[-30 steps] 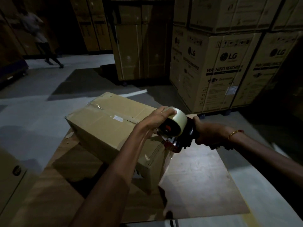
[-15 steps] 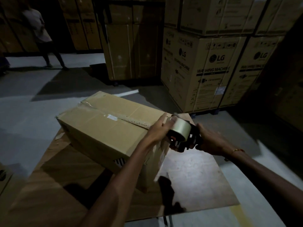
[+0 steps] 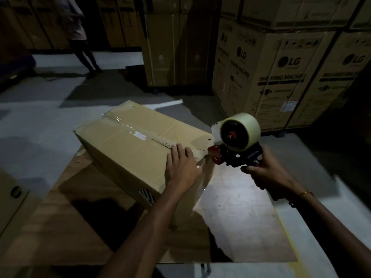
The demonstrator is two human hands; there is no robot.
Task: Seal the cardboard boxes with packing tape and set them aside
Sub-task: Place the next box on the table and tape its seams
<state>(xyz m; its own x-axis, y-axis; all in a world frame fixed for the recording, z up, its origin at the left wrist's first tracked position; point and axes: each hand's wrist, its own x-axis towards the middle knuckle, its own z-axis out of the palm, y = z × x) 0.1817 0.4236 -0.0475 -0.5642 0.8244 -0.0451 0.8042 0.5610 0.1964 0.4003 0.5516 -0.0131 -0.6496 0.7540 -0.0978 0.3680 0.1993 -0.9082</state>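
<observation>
Centre of the frame, the cardboard box [image 3: 128,149] sits tilted on a flat wooden board [image 3: 241,217], its long top seam running from upper left toward the right, clear tape glinting along the far stretch of that seam. The left hand [image 3: 183,167] lies flat on the box's near right corner, fingers straight and spread, pressing down at the torn-looking end of the seam. Just right of the box, the right hand [image 3: 265,171] is clenched around the handle of the tape dispenser [image 3: 236,145], held up off the board, its pale roll of packing tape [image 3: 244,133] riding on top and the red front end pointing at the box corner, close to it but apart. A thin bracelet [image 3: 306,193] shows on the right wrist. Upper right, big stacked cartons [image 3: 281,77] printed LG and WASHING MACHINE fill the background. Upper left, a person [image 3: 78,37] stands on the grey floor [image 3: 40,109], dim and blurred. At the far left edge, another carton [image 3: 12,197] pokes in.
</observation>
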